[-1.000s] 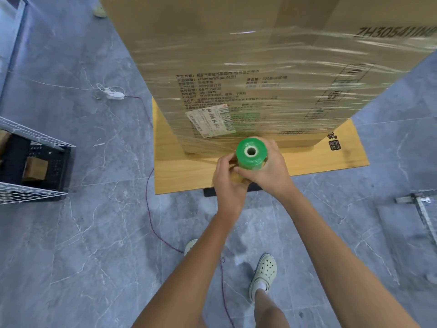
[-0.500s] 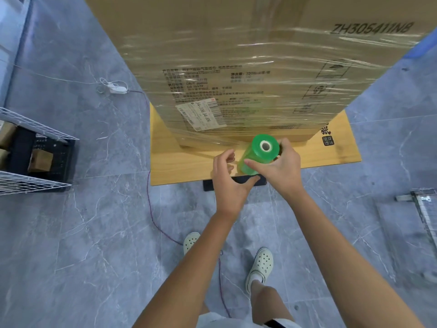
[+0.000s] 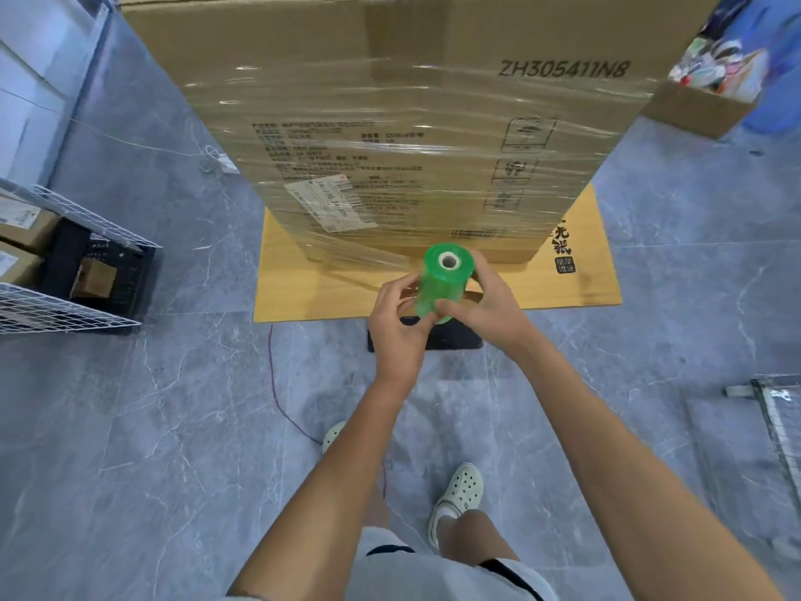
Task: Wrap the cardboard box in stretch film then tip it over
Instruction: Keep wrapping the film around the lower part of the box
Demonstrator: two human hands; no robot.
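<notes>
The cardboard box (image 3: pixel 411 123), film-wrapped, stands on a wooden board (image 3: pixel 303 292) just beyond your fingertips. Your right hand (image 3: pixel 485 305) curls its fingers round the green stretch film roll (image 3: pixel 442 288); your left hand (image 3: pixel 398 323) pinches its side

I count 1 cardboard box (image 3: pixel 390 101) | 1 green film roll (image 3: pixel 442 284) | 2 hands: left hand (image 3: pixel 401 327), right hand (image 3: pixel 492 310) | 2 white clogs (image 3: pixel 459 492) | 1 wooden board (image 3: pixel 576 279) | 1 wire rack (image 3: pixel 65 305), left edge of frame

The tall brown cardboard box (image 3: pixel 390 80) stands on the flat yellow wooden board (image 3: pixel 585 279), behind its front edge. The green stretch-film roll (image 3: pixel 442 284) is above that edge. The white wire basket (image 3: pixel 73 308) lies left.
</notes>
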